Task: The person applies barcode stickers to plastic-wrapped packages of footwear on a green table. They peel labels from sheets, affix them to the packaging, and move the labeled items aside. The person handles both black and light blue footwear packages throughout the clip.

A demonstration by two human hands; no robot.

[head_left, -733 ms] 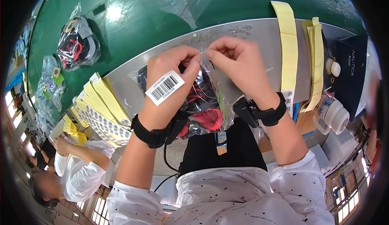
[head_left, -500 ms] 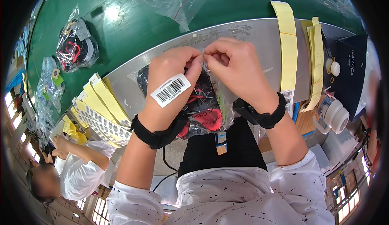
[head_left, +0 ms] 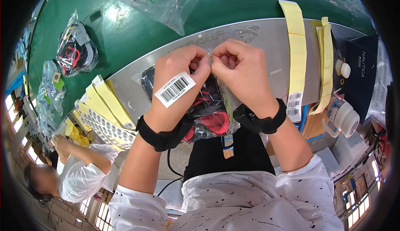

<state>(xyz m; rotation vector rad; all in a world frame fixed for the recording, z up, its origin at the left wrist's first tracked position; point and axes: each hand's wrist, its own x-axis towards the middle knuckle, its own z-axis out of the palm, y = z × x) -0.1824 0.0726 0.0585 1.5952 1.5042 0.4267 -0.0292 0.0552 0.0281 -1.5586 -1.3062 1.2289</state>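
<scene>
A clear bag (head_left: 210,120) of black and red goods is seen at the near edge of the grey desk (head_left: 260,56), below and between the two grips. Its upper edge is pinched by the left hand (head_left: 171,68) and right hand (head_left: 243,70), fingertips closed and nearly touching. A white label (head_left: 175,90) is stuck on the left hand's back.

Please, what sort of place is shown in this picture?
Probably a packing workshop: there are strips of barcode labels, a clear bag of goods on the green surface, and another person nearby.
</scene>
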